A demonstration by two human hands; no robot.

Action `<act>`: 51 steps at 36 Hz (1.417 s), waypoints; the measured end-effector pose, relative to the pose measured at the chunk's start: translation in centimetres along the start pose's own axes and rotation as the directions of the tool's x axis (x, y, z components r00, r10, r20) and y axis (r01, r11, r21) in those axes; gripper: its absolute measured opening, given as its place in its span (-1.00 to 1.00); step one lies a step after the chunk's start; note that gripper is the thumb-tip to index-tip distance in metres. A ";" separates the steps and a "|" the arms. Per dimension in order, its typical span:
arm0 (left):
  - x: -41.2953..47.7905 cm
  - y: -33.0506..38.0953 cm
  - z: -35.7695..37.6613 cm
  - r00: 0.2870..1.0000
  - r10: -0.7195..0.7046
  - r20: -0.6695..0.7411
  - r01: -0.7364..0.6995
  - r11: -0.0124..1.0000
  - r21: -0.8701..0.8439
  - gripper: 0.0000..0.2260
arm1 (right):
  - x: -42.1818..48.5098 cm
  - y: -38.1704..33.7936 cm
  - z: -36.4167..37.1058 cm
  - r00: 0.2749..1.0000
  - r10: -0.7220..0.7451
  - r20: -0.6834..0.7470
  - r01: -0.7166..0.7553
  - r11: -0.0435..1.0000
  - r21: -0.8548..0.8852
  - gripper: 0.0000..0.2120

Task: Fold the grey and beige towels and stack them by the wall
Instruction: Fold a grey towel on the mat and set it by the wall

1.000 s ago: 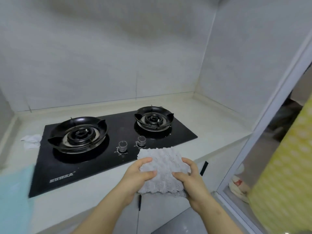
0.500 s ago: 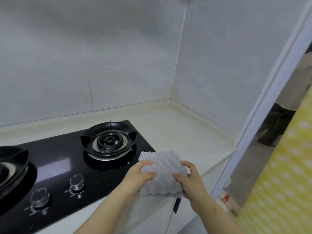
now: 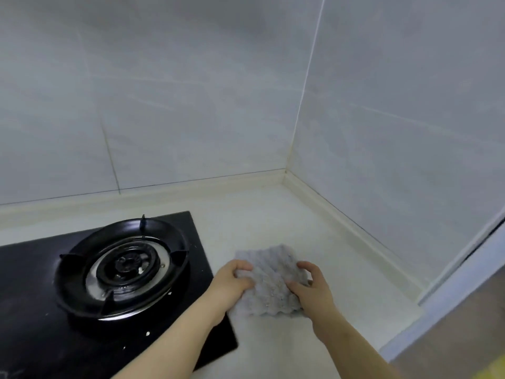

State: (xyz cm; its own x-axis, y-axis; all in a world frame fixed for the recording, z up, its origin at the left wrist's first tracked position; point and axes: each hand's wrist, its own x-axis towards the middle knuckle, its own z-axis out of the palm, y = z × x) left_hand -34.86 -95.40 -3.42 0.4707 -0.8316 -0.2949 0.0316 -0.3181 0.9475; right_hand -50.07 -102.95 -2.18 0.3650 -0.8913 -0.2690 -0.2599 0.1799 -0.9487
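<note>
Your left hand [image 3: 235, 283] and right hand [image 3: 311, 289] each pinch a side of the folded grey towel [image 3: 270, 280], thumbs on top. The towel is over the pale table [image 3: 273, 214], just right of the black stove [image 3: 120, 272], near the corner walls [image 3: 396, 132].

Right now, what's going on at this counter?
A person has a folded grey towel in both hands: the left hand grips its left edge, the right hand its right edge. The towel is low over the white counter, right of the black hob and short of the side wall. Whether it rests on the counter is unclear. No stack shows by either wall.
</note>
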 end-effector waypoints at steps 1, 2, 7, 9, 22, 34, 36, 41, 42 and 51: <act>0.8 0.1 0.4 1.000 -0.003 -0.016 0.003 1.000 -0.009 -0.78 | 1.3 0.0 -0.3 1.000 0.003 0.022 -0.003 1.000 -0.007 -0.69; 1.6 0.2 0.9 1.000 -0.007 -0.030 0.007 1.000 -0.022 -0.77 | 2.5 0.1 -0.5 0.999 0.003 0.041 -0.002 1.000 -0.018 -0.70; 5.8 1.1 3.7 0.990 -0.065 -0.123 0.052 0.993 -0.105 -0.68 | 9.3 0.1 -2.4 0.995 -0.014 0.102 0.021 0.997 -0.075 -0.66; 7.4 1.5 4.8 0.984 -0.100 -0.149 0.082 0.989 -0.123 -0.67 | 11.8 -0.1 -3.2 0.990 -0.003 0.139 0.013 0.997 -0.072 -0.66; 16.3 2.5 8.8 0.933 -0.141 -0.330 0.106 0.987 -0.122 -0.58 | 24.5 -0.3 -4.4 0.959 -0.031 0.280 0.071 0.988 -0.135 -0.66; 24.7 4.6 9.7 0.898 -0.076 -0.433 0.077 0.997 -0.016 -0.72 | 29.9 -1.9 -2.5 0.730 -0.530 0.431 0.681 0.515 -0.520 -0.75; 25.6 5.0 9.7 0.878 -0.083 -0.471 0.075 0.997 -0.034 -0.75 | 30.5 -1.5 -2.3 0.697 -0.477 0.535 0.716 0.437 -0.544 -0.59; 26.5 4.8 9.0 0.832 -0.055 -0.552 0.090 0.995 0.037 -0.76 | 32.1 -0.5 -2.9 0.633 -0.507 0.585 0.762 0.274 -0.586 -0.75; 26.6 4.7 8.8 0.822 -0.067 -0.565 0.092 0.996 0.016 -0.77 | 32.4 -0.6 -2.9 0.635 -0.507 0.583 0.759 0.265 -0.595 -0.76; 25.8 4.0 8.5 0.852 -0.192 -0.488 0.111 0.976 -0.189 -0.82 | 35.4 -2.6 -3.3 0.706 -0.474 0.527 0.632 0.083 -0.771 -0.54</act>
State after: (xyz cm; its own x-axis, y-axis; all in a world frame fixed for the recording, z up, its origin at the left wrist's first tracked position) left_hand -30.07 -121.93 -8.29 0.8249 -0.4253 -0.3725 0.2500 -0.3164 0.9151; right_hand -39.40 -136.37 -8.74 0.8518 -0.4947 0.1723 -0.4802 -0.8688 -0.1207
